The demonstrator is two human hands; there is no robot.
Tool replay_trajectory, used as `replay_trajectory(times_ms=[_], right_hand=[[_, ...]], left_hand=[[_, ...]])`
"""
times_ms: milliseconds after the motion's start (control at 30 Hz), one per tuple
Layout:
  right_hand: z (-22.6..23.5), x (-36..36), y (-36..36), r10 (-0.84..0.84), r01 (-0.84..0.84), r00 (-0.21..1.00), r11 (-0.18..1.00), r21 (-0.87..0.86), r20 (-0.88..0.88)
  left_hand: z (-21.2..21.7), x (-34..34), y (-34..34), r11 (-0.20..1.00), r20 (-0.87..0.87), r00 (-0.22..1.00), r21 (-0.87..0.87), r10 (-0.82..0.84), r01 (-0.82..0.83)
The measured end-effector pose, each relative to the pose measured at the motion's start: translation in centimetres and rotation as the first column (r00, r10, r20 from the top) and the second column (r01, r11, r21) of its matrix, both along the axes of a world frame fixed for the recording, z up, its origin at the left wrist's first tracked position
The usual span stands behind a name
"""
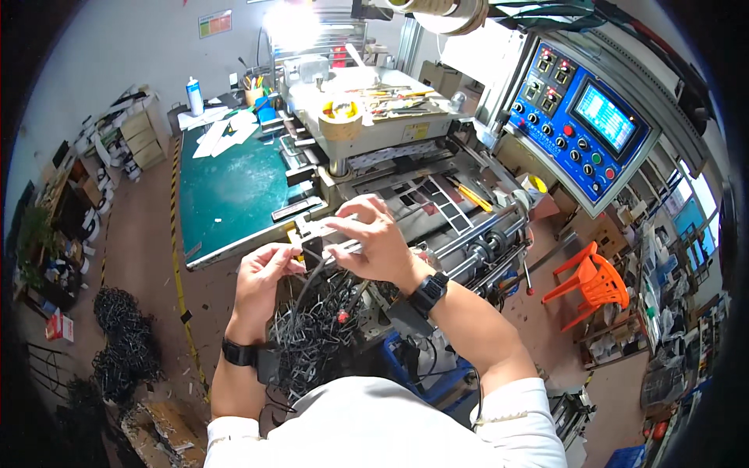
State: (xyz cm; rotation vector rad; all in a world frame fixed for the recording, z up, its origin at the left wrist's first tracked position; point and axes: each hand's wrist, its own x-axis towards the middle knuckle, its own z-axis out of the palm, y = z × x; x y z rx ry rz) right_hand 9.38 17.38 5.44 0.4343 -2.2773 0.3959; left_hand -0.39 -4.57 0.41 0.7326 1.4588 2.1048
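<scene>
My left hand (264, 279) is closed, with thumb and forefinger pinching the end of a thin dark strip (314, 274). From there the strip bends and hangs toward a tangle of dark strips (320, 331) below. My right hand (376, 243) curls its fingers round a slim silvery metal tool, whose wider head (314, 228) reaches toward my left fingertips. The tool looks like a caliper, but its exact kind is not clear. A small yellow part (294, 237) shows just beyond my left fingertips, at the machine's front edge.
The machine bed (386, 195) with a green table (234, 191) lies ahead. Metal rollers (484, 246) stand at right, under a blue control panel (581, 117). An orange stool (589, 285) is farther right. A blue crate (402, 370) sits below; dark strips (125, 335) heap on the left floor.
</scene>
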Motion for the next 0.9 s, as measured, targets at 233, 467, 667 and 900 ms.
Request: replay_trajectory(times_ms=[233,467,667,900], right_hand=[[-3.2,-1.6,2.1,-0.445,0.506,0.86,0.801,-0.32,0.248],[-5.3,-2.8,3.3,-0.525,0.566,0.82,0.804,-0.182,0.228],[-5.2,-2.7,3.8,-0.469,0.478,0.786,0.874,0.086,0.403],[-5.3,-2.8,2.4,-0.347,0.378,0.912,0.918,-0.121,0.221]], left_hand=[[0.7,0.0,-0.9,0.999,0.097,0.995,0.036,0.007,-0.01],[3.3,-0.1,-3.0,0.987,0.137,0.989,0.142,0.062,-0.081],[3.8,1.3,-2.8,0.984,0.092,0.995,0.164,0.048,-0.063],[5.0,3.0,-4.9,0.975,-0.113,0.986,0.199,0.124,-0.099]])
